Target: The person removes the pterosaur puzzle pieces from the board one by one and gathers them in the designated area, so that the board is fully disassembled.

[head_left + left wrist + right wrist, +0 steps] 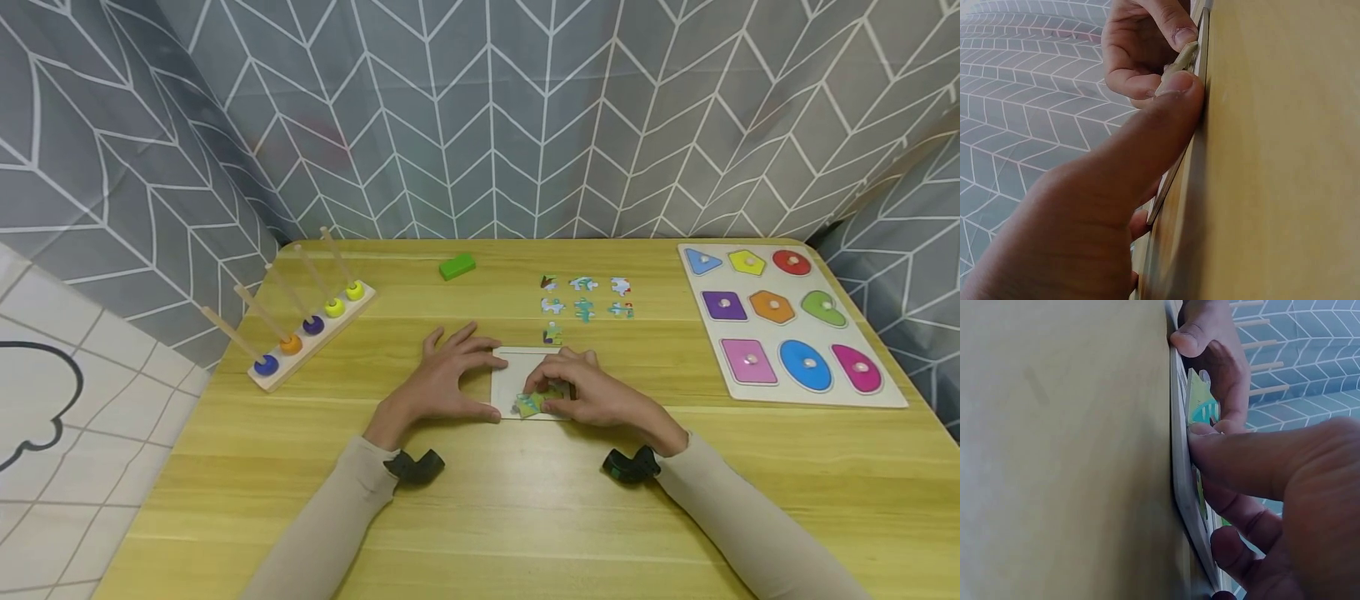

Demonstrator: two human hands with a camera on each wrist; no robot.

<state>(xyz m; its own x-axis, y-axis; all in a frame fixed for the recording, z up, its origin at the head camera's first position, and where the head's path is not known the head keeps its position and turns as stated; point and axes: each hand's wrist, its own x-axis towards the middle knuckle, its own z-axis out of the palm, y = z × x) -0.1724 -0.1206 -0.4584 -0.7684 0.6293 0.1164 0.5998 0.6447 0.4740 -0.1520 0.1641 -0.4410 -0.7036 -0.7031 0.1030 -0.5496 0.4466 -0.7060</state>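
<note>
A shallow white puzzle board (513, 379) lies flat on the table between both hands. My left hand (450, 379) holds its left side, thumb at the near corner and fingers at the far part of that edge. My right hand (592, 392) reaches over the board's right half and pinches a yellow-green jigsaw piece (529, 406) with teal stripes. In the right wrist view the jigsaw piece (1200, 400) stands tilted off the board, with the thumb at its lower end. More green puzzle surface shows under the right fingers, partly hidden.
Several loose jigsaw pieces (583, 309) lie beyond the board. Further back is a green block (457, 267). A wooden peg stand (311, 342) with coloured rings stands at the left; a knobbed shape board (761, 333) lies at the right. A patterned curtain (487, 125) hangs behind the table.
</note>
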